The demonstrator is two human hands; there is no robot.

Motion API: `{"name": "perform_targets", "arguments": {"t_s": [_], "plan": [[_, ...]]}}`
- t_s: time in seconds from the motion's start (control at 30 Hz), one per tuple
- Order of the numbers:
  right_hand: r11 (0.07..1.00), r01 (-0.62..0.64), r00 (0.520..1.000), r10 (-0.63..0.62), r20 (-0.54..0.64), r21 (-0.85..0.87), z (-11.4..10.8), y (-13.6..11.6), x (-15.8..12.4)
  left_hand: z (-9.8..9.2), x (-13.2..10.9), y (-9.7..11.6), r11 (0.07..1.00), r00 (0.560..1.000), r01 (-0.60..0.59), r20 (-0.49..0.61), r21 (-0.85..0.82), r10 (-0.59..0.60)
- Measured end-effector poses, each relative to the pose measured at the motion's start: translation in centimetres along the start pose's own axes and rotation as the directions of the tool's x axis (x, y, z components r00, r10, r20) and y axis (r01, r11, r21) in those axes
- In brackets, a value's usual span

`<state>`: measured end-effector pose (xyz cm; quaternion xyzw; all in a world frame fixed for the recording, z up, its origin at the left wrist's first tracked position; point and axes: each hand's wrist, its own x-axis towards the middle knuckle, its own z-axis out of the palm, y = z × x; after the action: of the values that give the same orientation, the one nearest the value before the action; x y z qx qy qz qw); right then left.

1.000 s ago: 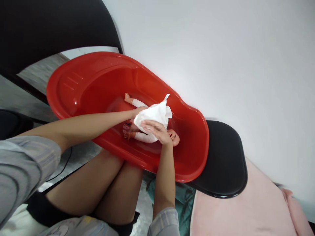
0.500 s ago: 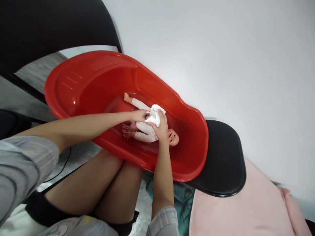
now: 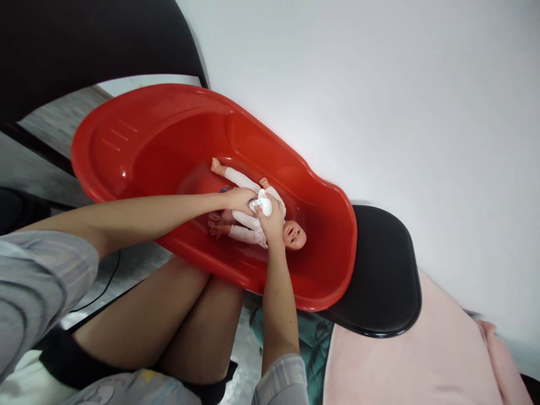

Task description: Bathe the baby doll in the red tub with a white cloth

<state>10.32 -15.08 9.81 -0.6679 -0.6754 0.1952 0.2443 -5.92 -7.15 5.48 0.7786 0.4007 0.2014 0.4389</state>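
Observation:
My left hand (image 3: 239,200) and my right hand (image 3: 272,220) meet over a baby doll, their fingers closed around a small, bunched white cloth (image 3: 265,206). The baby doll (image 3: 294,235) lies on its back in a red baby bathtub (image 3: 333,205), head to the right, with white sleeves and leggings. My hands and the cloth hide most of its trunk. Part of a dark patterned item (image 3: 214,218) shows beside the doll's feet, mostly covered by my left wrist.
A black stool seat (image 3: 386,270) is under the tub's right end, against the white wall (image 3: 400,101). A dark chair back (image 3: 97,45) rises at upper left. Pink fabric (image 3: 379,365) lies at lower right, next to green quilted fabric (image 3: 314,349). My legs are below the tub.
The white cloth has gone from loosely spread to a tight bunch between my hands. My right hand has shifted slightly left, and one of the doll's small hands now shows above it.

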Motion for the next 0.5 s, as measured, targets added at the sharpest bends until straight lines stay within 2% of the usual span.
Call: {"name": "perform_targets", "arguments": {"t_s": [0.1, 0.23, 0.5], "plan": [[0.999, -0.027, 1.000, 0.028, 0.014, -0.038, -0.1, -0.3, 0.1, -0.3, -0.1, 0.4, 1.000, 1.000, 0.012, 0.007, -0.003, -0.012], [0.995, -0.079, 0.996, 0.078, -0.032, -0.054, 0.4, -0.4, 0.0, -0.3, -0.2, 0.7, 1.000, 1.000, 0.009, 0.021, -0.008, -0.009], [0.978, -0.193, 0.973, 0.179, -0.147, -0.081, 0.0, -0.1, -0.3, -0.2, -0.6, 1.7, 0.996, 0.994, -0.080, 0.065, -0.039, 0.083]]}}
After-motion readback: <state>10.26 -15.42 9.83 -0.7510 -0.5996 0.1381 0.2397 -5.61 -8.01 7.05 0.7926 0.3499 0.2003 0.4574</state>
